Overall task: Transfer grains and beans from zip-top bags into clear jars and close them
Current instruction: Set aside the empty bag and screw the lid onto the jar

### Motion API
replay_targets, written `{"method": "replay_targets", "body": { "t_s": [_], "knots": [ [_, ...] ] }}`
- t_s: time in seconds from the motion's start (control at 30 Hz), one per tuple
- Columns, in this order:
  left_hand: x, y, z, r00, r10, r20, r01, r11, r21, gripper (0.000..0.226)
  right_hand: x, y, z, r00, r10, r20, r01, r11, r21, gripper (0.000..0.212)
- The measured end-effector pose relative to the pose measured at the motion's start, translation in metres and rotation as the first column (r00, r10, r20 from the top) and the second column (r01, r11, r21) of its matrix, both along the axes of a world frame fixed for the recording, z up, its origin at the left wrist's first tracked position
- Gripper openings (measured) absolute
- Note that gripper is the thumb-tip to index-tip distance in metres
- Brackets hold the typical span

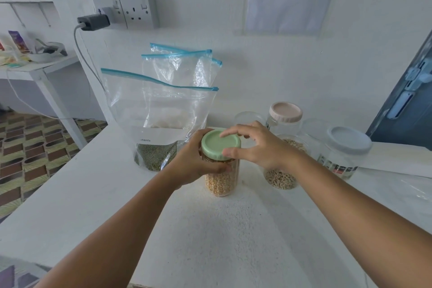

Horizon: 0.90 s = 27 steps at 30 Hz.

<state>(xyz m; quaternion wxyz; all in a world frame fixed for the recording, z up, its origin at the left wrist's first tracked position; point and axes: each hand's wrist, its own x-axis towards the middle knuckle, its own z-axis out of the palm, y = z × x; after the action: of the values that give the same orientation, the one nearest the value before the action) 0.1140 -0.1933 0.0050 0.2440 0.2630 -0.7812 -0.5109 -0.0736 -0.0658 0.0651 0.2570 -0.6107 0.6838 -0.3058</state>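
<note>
Closing the jar of yellow grain: lid under the right hand, glass in the left.

The right hand (pixel 257 145) curls its thumb and fingers round the rim of the green lid (pixel 221 144), which sits level directly beneath that grip on the upright jar (pixel 222 179). The left hand (pixel 196 161) wraps the jar just below the lid, thumb across the glass. The jar's long axis runs straight down from the lid grip to the white table (pixel 210 229), so the coming twist likely turns about that vertical line. The jar is clear and nearly full of yellow kernels. Beyond the left hand a zip-top bag (pixel 159 121) holds green beans.
</note>
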Motion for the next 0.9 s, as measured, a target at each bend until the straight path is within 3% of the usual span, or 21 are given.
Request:
{"method": "replay_targets", "body": {
  "t_s": [0.13,0.3,0.47,0.53,0.63,0.73,0.8,0.9],
  "knots": [
    [0.0,0.0,0.0,1.0,-0.013,-0.005,0.013,1.0,0.001,0.087,0.008,-0.006,-0.002,0.997,0.058,0.05,-0.058,0.998,0.016,0.041],
    [0.001,0.0,-0.002,1.0,-0.001,-0.009,0.001,1.0,-0.009,0.092,0.012,-0.001,-0.013,0.992,-0.034,-0.124,0.029,0.998,-0.047,0.067],
    [0.0,0.0,-0.002,1.0,0.007,0.004,-0.007,1.0,-0.002,0.094,0.011,-0.002,-0.008,0.993,0.068,0.097,-0.063,0.996,-0.057,0.065],
    [0.001,-0.001,-0.004,1.0,0.007,0.0,-0.007,1.0,0.005,0.095,0.013,-0.004,-0.013,0.997,0.041,0.061,-0.035,0.995,-0.088,0.066],
    [0.001,0.0,-0.004,1.0,0.007,0.005,-0.007,1.0,0.013,0.098,0.012,-0.006,-0.022,0.991,-0.126,-0.05,0.116,0.98,-0.161,0.085],
    [0.0,-0.001,-0.003,1.0,0.002,0.016,-0.002,1.0,0.007,0.1,0.008,-0.004,-0.02,0.995,-0.074,-0.063,0.066,0.989,-0.13,0.099],
    [0.0,-0.003,-0.004,1.0,0.003,0.02,-0.003,1.0,0.004,0.103,0.008,-0.005,-0.018,0.999,0.012,-0.045,-0.017,0.993,-0.115,0.094],
    [0.0,-0.002,-0.005,1.0,0.018,0.022,-0.018,1.0,0.004,0.107,0.011,-0.008,-0.021,0.999,0.007,-0.045,-0.014,0.987,-0.158,0.074]
  ]
}}
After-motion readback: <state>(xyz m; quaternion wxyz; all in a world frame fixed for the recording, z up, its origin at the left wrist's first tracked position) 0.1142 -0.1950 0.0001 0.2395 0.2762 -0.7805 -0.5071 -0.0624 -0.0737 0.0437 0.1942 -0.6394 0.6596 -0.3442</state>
